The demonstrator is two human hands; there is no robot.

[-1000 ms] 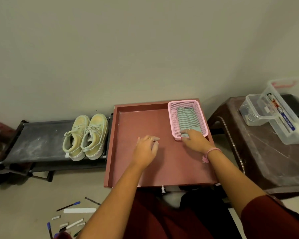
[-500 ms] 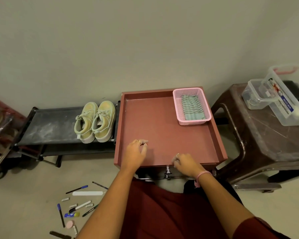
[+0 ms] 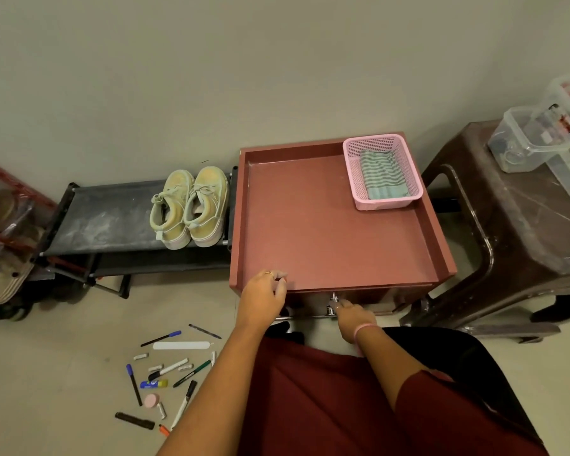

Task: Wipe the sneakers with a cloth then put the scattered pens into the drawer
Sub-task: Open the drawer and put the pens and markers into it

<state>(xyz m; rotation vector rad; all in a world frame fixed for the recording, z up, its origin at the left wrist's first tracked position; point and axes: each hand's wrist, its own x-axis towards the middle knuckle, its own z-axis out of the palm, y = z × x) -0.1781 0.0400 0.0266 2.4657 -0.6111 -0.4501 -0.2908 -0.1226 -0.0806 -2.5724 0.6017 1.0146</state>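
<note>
Right hand (image 3: 349, 315): closed round the metal drawer handle (image 3: 332, 306), lower centre.
Left hand (image 3: 265, 296): fingers curled, empty, on the cabinet (image 3: 326, 225) front edge.
Pens (image 3: 171, 373): scattered on the floor, lower left of that hand.
Sneakers (image 3: 190, 209): on the black rack (image 3: 106, 218), left of centre.
Cloth (image 3: 380, 174): in the pink basket (image 3: 384, 202), upper right.

No legible text anywhere.

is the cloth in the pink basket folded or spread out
Folded. The striped cloth lies as a compact rectangle on the floor of the pink basket, well within its walls.
</note>
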